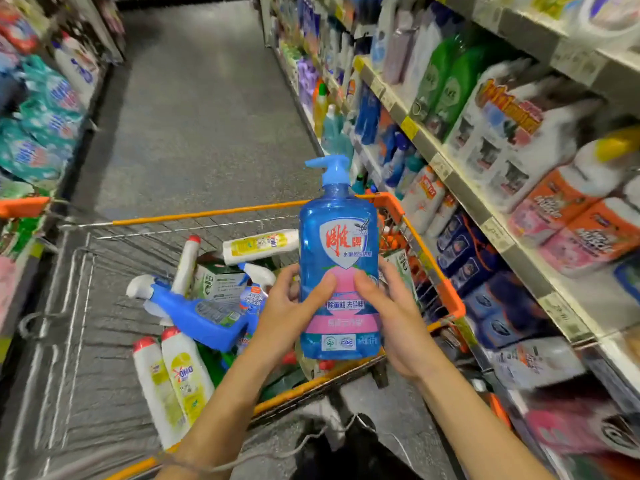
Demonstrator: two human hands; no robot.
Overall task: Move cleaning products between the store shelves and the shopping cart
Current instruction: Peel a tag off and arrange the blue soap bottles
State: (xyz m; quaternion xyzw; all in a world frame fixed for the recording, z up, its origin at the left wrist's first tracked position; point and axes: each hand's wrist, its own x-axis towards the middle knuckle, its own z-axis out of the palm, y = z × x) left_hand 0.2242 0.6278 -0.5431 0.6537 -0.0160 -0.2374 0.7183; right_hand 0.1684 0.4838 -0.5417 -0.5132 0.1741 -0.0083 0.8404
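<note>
1. At lower centre, the left hand (291, 306) and right hand (391, 313) both grip a blue pump bottle (337, 244), thumbs pressed on its pink label, holding it upright over the shopping cart (207, 214).
2. Below it, a blue spray bottle (197, 317) and white red-capped bottles (185, 379) lie in the cart.
3. Store shelves (465, 192) packed with cleaning products fill the right of the frame; the grey aisle floor (194, 98) runs toward the top.
</note>
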